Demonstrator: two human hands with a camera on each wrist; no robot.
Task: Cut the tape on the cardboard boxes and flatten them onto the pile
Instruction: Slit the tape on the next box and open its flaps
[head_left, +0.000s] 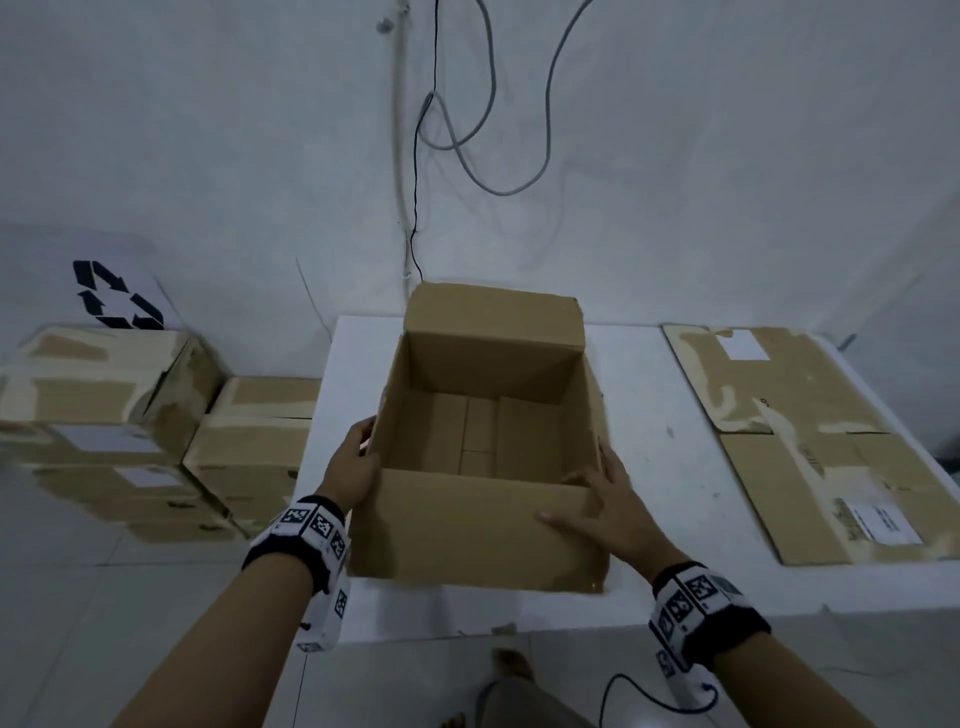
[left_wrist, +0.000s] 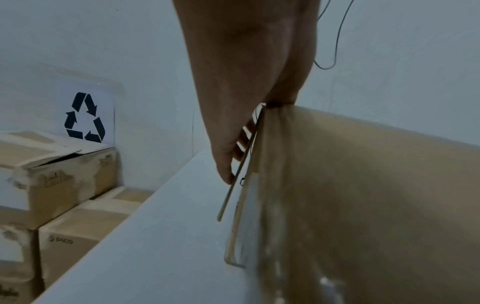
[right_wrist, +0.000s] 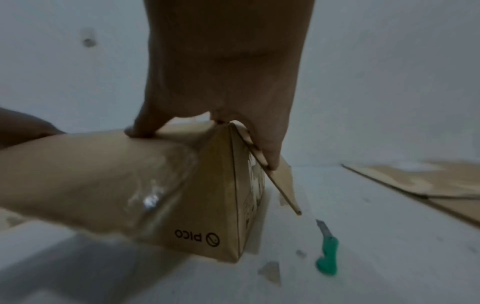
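Observation:
An open cardboard box (head_left: 483, 525) stands upright on the white table (head_left: 675, 467), its far flap raised and its near flap folded down towards me. My left hand (head_left: 353, 457) holds the box's left wall: in the left wrist view its fingers (left_wrist: 228, 160) lie down the outside of the folded side flap, and the thumb meets the box (left_wrist: 363, 185) at the rim. My right hand (head_left: 608, 499) grips the near right corner. Its thumb (right_wrist: 140, 131) sits on the near flap of the box (right_wrist: 103, 174), the other fingers on the right side flap. A green-handled cutter (right_wrist: 328, 251) lies on the table beside the box.
A pile of flattened cardboard (head_left: 810, 431) lies on the table's right part. Several taped boxes (head_left: 104, 415) are stacked on the floor to the left, below a recycling sign (head_left: 117, 296). Cables (head_left: 467, 156) hang down the wall behind. Tape scraps (right_wrist: 271, 271) lie near the cutter.

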